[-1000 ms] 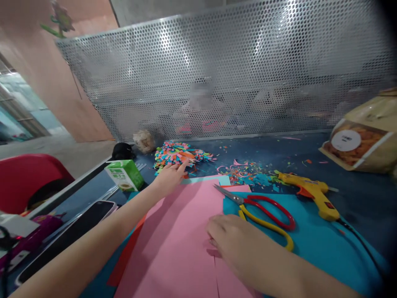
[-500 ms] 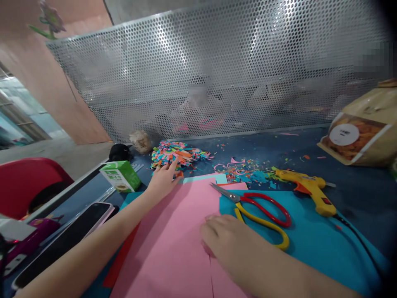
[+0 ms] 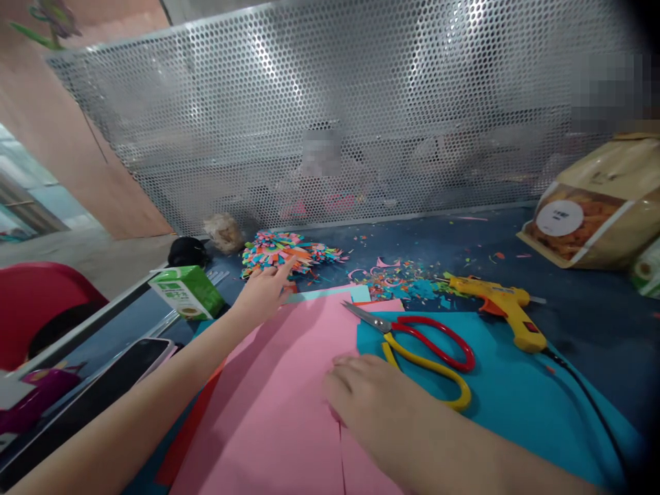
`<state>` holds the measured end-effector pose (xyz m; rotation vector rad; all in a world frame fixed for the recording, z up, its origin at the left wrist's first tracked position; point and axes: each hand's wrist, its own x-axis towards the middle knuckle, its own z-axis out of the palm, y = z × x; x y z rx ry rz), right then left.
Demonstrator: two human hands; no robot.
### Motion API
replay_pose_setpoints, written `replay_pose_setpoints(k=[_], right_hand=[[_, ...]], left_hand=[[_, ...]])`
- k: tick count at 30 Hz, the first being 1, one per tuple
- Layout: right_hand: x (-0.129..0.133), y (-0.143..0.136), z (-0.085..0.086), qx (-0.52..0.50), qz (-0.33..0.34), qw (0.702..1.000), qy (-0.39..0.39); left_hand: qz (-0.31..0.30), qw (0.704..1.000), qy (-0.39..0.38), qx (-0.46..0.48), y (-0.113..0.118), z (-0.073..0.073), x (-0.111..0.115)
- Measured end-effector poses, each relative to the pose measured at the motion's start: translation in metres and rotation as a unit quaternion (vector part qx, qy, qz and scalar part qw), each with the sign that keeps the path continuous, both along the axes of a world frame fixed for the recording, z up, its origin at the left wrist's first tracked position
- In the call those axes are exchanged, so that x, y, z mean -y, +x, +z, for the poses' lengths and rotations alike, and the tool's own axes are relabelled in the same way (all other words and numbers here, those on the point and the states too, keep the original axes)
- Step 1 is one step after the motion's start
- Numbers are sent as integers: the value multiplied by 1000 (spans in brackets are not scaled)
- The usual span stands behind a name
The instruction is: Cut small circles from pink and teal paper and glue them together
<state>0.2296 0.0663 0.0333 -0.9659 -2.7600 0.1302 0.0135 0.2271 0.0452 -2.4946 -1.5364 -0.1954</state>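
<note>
My left hand [image 3: 264, 292] reaches to the far side of the pink paper [image 3: 278, 385], its fingers outstretched and apart at the near edge of a heap of multicoloured fringed paper [image 3: 281, 251]. My right hand [image 3: 364, 392] rests on the pink paper with its fingers curled together; whatever lies under them is hidden. A cut line runs through the paper below this hand. Beside it, scissors [image 3: 384, 326] with one red and one yellow handle lie partly open across the pink and blue paper [image 3: 515, 405]. Orange-red paper [image 3: 188, 430] shows under the pink sheet's left edge.
A yellow glue gun [image 3: 502, 306] with a black cord lies at right, near scattered paper scraps [image 3: 407, 282]. A snack bag [image 3: 592, 206] stands behind it. At left are a green carton [image 3: 188, 292] and a phone [image 3: 103, 399]. A perforated metal panel [image 3: 386, 103] stands behind.
The whole view has shifted slightly, so things appear a little further left. Both hands keep nearly the same places on the paper and at the heap.
</note>
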Motion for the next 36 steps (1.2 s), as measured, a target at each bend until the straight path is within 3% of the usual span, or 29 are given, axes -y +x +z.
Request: replay_pose_setpoints(k=[6, 11, 16, 22, 29, 36], right_hand=[[-1, -1, -2, 1, -1, 1000, 17], [0, -2, -2, 10, 7, 1000, 26], [1, -1, -1, 20, 5, 999, 28], [-1, -2, -3, 21, 9, 999, 27], [1, -1, 0, 12, -6, 1000, 18], [-1, -2, -1, 2, -5, 1000, 14]], left_hand=[[31, 999, -7, -17, 0, -12, -3], [23, 999, -31, -18, 5, -17, -6], [28, 999, -39, -5, 4, -10, -8], [35, 999, -14, -11, -9, 6, 5], [30, 998, -24, -51, -1, -5, 3], [16, 998, -51, -33, 3, -11, -9]])
